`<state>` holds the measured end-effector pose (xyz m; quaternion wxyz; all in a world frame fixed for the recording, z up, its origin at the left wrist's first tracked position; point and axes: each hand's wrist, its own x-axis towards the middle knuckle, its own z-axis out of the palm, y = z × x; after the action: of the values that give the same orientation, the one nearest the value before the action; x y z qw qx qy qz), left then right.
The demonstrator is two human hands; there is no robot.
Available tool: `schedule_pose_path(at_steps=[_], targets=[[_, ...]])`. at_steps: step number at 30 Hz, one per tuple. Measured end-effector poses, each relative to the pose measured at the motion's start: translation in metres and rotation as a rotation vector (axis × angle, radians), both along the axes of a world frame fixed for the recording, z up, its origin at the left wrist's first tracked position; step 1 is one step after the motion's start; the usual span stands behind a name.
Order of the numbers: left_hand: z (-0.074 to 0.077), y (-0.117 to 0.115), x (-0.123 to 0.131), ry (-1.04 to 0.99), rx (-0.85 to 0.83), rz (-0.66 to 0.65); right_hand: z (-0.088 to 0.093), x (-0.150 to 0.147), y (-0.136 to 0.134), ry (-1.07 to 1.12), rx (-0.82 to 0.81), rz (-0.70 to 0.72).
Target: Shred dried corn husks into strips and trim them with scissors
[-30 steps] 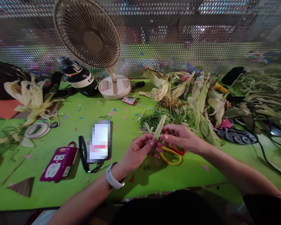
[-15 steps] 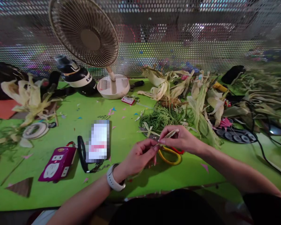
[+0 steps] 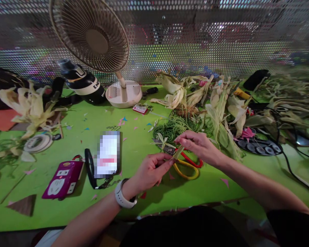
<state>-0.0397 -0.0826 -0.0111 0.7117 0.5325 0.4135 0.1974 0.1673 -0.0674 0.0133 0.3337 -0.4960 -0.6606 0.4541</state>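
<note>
My left hand (image 3: 152, 171), with a white watch (image 3: 123, 197) on its wrist, pinches a short piece of corn husk (image 3: 179, 152) between thumb and forefinger. Just above and right of the husk is my right hand (image 3: 202, 147), its fingers stretched out and the thumb apart, with nothing visible in them. Beneath both hands lie scissors with yellow and red handles (image 3: 190, 175), their blades partly hidden. A small tied husk piece (image 3: 163, 140) rests by the blades. Behind it sits a tangle of green strands (image 3: 170, 128).
Dried corn husks (image 3: 216, 109) pile up at the back right. A fan (image 3: 123, 96) and a black bottle (image 3: 89, 87) stand at the back left. A phone (image 3: 108, 154), a purple power socket (image 3: 64, 180) and a tape roll (image 3: 37, 142) lie on the left; a black tray (image 3: 260, 146) lies right.
My right hand has opened from its pinch and lifted slightly off the husk. The husk piece now stands up from my left fingertips, and more of the red handle shows.
</note>
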Motion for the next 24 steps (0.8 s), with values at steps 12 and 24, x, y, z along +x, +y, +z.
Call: schedule_pose_path(at_steps=[12, 24], targets=[[0.003, -0.002, 0.000, 0.015, -0.041, -0.049, -0.002, 0.002, 0.003, -0.234, 0.225, -0.050], [0.005, -0.009, -0.002, -0.133, 0.044, -0.105, 0.033, 0.103, 0.030, -0.761, 0.573, -0.690]])
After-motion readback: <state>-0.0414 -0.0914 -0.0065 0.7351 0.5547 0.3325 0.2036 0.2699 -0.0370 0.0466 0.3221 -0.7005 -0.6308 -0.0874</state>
